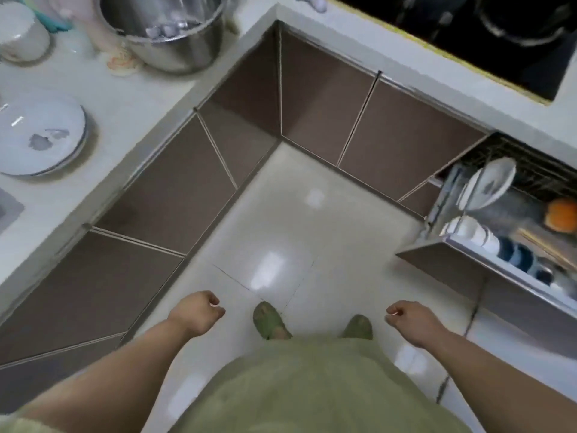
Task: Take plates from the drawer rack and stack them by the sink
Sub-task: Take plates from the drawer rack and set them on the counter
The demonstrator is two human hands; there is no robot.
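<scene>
A stack of white plates with a grey flower print [40, 135] lies on the pale counter at the left, next to the sink corner [7, 207]. At the right the drawer rack [499, 220] is pulled out, with a white plate [491, 185] standing upright on edge in it. My left hand [198, 312] and my right hand [409, 320] hang low over the floor, fingers loosely curled, holding nothing. Both hands are far from the rack and from the stack.
A steel pot [168, 29] and a white container [18, 32] stand at the back of the counter. A black hob [487, 35] sits at the top right. Bowls [487, 239] and an orange object [562, 215] lie in the drawer. Brown cabinet fronts [312, 98] line the corner.
</scene>
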